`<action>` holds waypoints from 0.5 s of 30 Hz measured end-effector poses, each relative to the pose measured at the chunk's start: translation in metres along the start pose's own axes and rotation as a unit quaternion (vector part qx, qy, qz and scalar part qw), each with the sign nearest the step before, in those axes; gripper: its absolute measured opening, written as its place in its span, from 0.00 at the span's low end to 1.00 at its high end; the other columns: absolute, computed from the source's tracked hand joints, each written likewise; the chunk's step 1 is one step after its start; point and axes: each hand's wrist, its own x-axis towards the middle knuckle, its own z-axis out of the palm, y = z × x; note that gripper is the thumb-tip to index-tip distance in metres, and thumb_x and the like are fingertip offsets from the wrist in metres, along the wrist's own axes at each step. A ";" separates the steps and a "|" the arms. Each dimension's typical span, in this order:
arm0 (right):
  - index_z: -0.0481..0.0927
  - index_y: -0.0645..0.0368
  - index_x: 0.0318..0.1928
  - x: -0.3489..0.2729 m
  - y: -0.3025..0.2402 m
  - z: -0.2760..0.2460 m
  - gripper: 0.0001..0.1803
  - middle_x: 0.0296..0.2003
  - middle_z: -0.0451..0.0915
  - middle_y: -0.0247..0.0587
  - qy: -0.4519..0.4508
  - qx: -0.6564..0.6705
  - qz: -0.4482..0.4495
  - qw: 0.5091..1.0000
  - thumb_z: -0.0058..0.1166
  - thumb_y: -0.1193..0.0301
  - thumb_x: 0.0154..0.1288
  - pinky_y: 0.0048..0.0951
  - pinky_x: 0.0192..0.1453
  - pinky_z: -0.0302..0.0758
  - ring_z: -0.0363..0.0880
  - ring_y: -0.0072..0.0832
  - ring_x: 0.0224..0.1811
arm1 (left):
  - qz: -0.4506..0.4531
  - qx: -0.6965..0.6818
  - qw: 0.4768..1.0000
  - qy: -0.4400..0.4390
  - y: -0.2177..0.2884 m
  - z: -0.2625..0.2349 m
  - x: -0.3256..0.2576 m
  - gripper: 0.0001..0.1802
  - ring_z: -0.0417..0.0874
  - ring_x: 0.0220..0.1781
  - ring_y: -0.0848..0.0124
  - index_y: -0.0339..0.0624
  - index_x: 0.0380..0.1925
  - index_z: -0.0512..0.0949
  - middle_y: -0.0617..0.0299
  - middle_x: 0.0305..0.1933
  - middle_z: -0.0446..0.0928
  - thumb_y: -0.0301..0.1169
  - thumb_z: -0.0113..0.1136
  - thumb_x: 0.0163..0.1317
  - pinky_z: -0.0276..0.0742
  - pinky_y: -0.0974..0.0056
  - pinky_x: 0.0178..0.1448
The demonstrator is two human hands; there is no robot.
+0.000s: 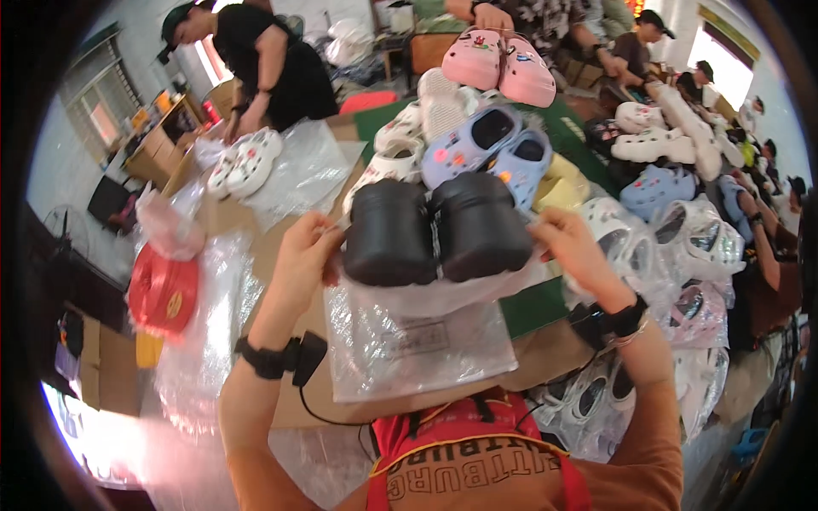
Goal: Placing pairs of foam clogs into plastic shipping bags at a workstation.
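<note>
A pair of black clogs, heels toward me, is held up in front of me above the table. A clear plastic bag wraps their lower side. At the left, my left hand pinches the bag's edge beside one clog. My right hand grips the opposite edge, fingers closed next to the other clog. Below, a flat clear bag lies on the cardboard. Just behind the black pair stand blue clogs with charms and white clogs.
Wrapped clogs pile up on the right. On the left are white clogs, more plastic bags and a red round item. Across the table a co-worker's hand is above pink clogs; another person stands far left.
</note>
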 end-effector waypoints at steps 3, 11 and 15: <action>0.70 0.60 0.23 0.001 -0.005 -0.007 0.11 0.19 0.71 0.30 -0.022 -0.021 -0.008 1.000 0.52 0.67 0.58 0.18 0.25 0.67 0.69 0.15 0.20 | 0.005 -0.014 1.000 0.008 0.009 0.001 -0.006 0.06 0.70 0.12 0.76 0.38 0.31 0.69 0.63 0.17 0.71 0.29 0.51 0.61 0.64 0.73 0.14; 0.69 0.52 0.25 -0.003 -0.002 -0.009 0.07 0.18 0.68 0.23 -0.019 0.178 0.050 0.983 0.54 0.70 0.55 0.13 0.19 0.58 0.62 0.10 0.17 | 0.036 -0.146 0.987 -0.053 -0.001 -0.003 -0.020 0.06 0.73 0.17 0.78 0.42 0.35 0.67 0.64 0.24 0.75 0.32 0.50 0.64 0.67 0.74 0.17; 0.69 0.51 0.25 -0.002 -0.015 -0.015 0.07 0.18 0.67 0.22 0.003 0.180 0.025 0.983 0.51 0.68 0.56 0.12 0.16 0.54 0.60 0.09 0.14 | 0.073 -0.179 0.981 -0.034 0.014 0.003 -0.026 0.08 0.73 0.17 0.76 0.39 0.35 0.68 0.61 0.22 0.74 0.31 0.51 0.63 0.68 0.73 0.19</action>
